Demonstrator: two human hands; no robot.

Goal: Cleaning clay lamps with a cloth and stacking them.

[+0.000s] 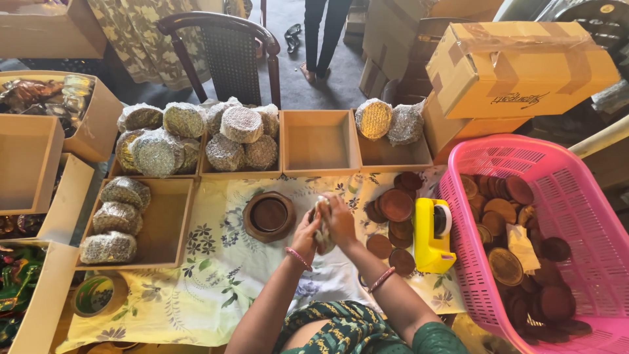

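Both hands, left hand (306, 231) and right hand (339, 219), are clasped around a small wrapped bundle (322, 231) at the counter's (216, 295) centre. Pink basket (576, 216) sits at three o'clock, yellow tape dispenser (432, 235) nearer, brown dish (269, 216) at nine o'clock.

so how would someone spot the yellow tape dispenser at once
Start at the big pink basket on the right side of the flowered cloth. Just left of its rim, beside a pile of small brown clay discs, stands the tape dispenser. It is the only bright yellow thing there, blocky among round brown pieces.
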